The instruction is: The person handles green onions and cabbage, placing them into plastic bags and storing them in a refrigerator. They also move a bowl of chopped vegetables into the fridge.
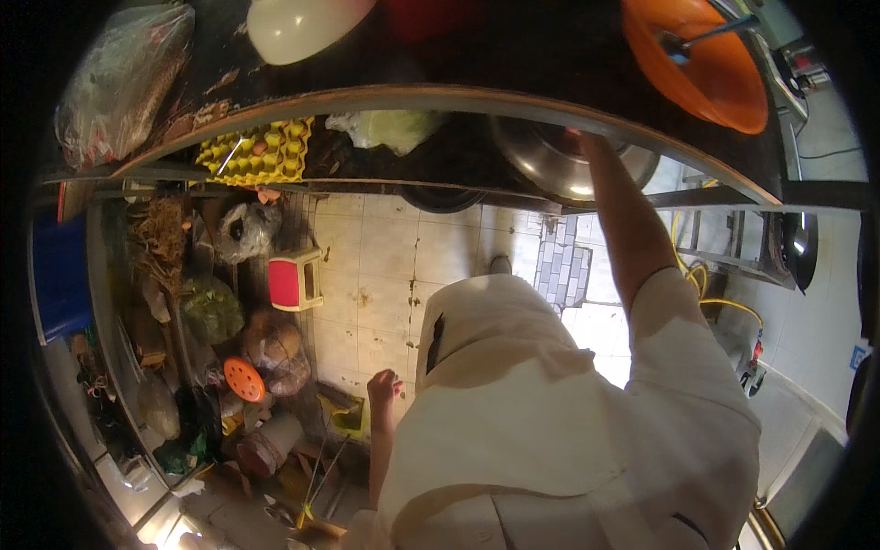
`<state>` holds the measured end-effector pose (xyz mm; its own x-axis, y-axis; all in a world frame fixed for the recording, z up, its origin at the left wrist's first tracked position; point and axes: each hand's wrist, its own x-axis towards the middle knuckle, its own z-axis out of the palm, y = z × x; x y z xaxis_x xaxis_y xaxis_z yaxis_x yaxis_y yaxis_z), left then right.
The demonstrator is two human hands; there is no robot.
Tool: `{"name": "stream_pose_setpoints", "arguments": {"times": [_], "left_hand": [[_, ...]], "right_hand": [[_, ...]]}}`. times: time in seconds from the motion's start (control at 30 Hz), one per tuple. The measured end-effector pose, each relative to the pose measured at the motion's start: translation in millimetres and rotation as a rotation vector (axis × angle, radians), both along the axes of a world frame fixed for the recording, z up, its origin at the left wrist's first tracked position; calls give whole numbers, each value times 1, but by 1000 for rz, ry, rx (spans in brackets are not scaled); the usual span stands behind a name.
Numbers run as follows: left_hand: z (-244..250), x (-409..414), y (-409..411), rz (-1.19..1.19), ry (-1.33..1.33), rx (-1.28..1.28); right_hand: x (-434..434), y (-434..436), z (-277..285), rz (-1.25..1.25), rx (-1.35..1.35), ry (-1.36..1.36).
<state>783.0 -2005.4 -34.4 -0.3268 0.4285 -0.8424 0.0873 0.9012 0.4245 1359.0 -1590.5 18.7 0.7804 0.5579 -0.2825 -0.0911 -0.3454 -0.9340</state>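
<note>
My right arm stretches under the upper dark counter's edge toward a wide stainless steel basin on the lower shelf. Only a little of my right hand shows at that edge; its fingers, and whether they grip anything, are hidden. My left hand hangs low beside my body with curled fingers and no visible object in it. A light green plastic bag and a yellow egg tray lie farther left on the lower shelf. The tray holds what looks like an egg and a thin light-coloured utensil.
On the upper counter are an orange bowl with a utensil, a white bowl and a clear plastic bag. A red-topped stool stands on the tiled floor. Bagged goods crowd the left side; a yellow hose runs at right.
</note>
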Motion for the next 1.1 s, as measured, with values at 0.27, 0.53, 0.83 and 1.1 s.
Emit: {"name": "stream_pose_setpoints", "arguments": {"times": [0.27, 0.53, 0.83, 1.1], "left_hand": [[-16, 3, 190, -283, 7, 288], [60, 129, 515, -709, 495, 1396], [28, 161, 472, -1322, 799, 1284], [27, 155, 380, -1381, 473, 1324]], "right_hand": [[24, 17, -7, -8, -57, -65], [-36, -38, 5, 176, -143, -107], [-235, -47, 21, 486, -223, -93], [-282, -25, -42, 512, -317, -430]]}}
